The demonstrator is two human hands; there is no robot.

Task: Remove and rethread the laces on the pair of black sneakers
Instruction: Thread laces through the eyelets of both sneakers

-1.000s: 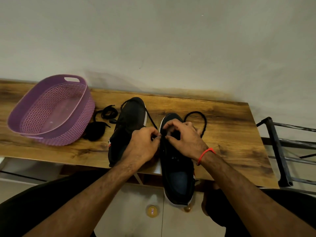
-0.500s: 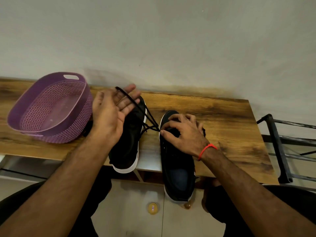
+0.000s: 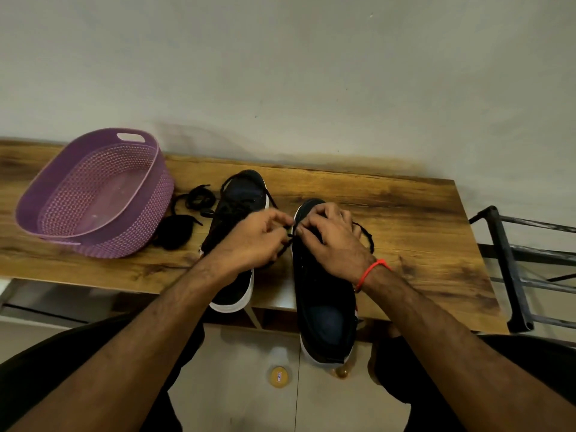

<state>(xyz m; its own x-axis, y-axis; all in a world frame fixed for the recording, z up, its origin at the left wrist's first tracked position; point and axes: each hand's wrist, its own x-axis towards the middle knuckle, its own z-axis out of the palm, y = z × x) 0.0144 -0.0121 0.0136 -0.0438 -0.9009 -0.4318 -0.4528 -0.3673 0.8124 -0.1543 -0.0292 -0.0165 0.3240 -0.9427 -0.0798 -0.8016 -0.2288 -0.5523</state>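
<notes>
Head view, L to R: purple basket (image 3: 93, 194) at table (image 3: 405, 213) left end, loose black lace (image 3: 199, 198) beside it. Left sneaker (image 3: 240, 201) mid-table, heel over front edge. Left hand (image 3: 249, 241) pinches lace (image 3: 288, 235); right hand (image 3: 330, 235) pinches at an eyelet of right sneaker (image 3: 324, 307), w/ heel hanging well past front edge. Risk: a hard tug could drag that shoe off the table, or the lace tip slips & misses the eyelet.
</notes>
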